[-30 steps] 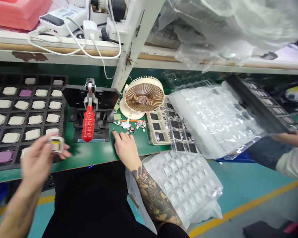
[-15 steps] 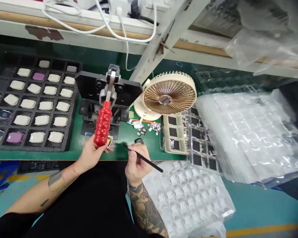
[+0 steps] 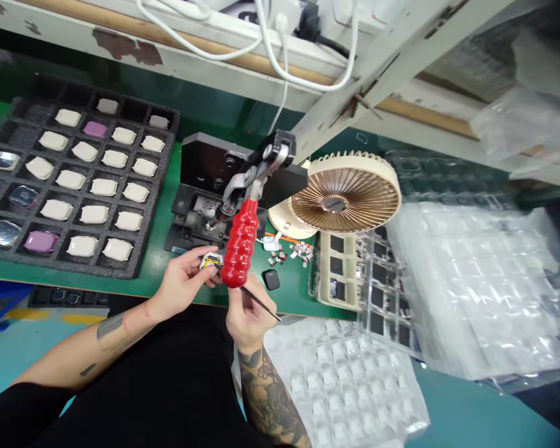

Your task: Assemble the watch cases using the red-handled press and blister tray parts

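My left hand (image 3: 183, 283) pinches a small white casing with a yellow inside (image 3: 211, 261) just in front of the black press fixture (image 3: 200, 186). My right hand (image 3: 244, 312) is closed round a thin black tool (image 3: 261, 303), whose tip points toward the casing. The red lever handle (image 3: 239, 246) of the fixture hangs in front of both hands and hides the tool's tip. A small black square part (image 3: 271, 279) lies on the green mat right of the hands.
A black foam tray (image 3: 149, 214) with several white and purple casings fills the left. A beige fan (image 3: 345, 196), a cream tray of black squares (image 3: 324, 261) and clear blister trays (image 3: 471, 280) stand right; more blister trays (image 3: 345, 379) sit by my lap. Cables hang from the shelf above.
My left hand carried the casing from the foam tray to the fixture's front. My right hand picked up the thin tool and brought it to the casing. The view shifted left and down.
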Demonstrator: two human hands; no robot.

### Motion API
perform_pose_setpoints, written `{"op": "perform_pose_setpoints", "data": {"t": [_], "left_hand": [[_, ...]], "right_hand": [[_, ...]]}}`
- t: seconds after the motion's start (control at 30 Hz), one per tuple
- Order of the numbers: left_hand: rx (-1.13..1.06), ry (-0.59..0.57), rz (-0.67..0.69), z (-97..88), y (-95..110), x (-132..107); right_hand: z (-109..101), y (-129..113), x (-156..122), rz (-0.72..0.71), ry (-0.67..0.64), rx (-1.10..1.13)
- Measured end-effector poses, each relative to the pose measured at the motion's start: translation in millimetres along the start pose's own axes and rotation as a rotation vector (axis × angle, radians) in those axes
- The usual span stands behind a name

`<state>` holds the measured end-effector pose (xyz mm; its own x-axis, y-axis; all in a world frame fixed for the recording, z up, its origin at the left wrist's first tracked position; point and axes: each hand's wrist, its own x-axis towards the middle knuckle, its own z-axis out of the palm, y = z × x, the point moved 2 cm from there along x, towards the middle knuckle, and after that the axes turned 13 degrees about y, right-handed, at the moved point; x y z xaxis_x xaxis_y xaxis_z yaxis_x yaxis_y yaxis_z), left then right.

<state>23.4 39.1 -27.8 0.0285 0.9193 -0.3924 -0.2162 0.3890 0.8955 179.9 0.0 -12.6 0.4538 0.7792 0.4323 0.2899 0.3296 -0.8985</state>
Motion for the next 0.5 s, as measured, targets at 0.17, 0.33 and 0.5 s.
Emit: {"op": "perform_pose_setpoints", "data": {"t": [0.17, 0.33, 0.5], "left_hand": [[-0.029, 0.028, 0.014, -2.1, -8, 0], [-0.013, 0.007, 0.031, -2.6, -7, 0], [-0.005, 0.082, 0.104, -3.7, -3, 2]], "right_hand": [[3, 8, -3, 0.1, -0.001, 0.036], [5, 24, -6, 0.49, 0.043, 0.1], [-1, 24, -15, 0.576, -0.132, 0.279]]}}
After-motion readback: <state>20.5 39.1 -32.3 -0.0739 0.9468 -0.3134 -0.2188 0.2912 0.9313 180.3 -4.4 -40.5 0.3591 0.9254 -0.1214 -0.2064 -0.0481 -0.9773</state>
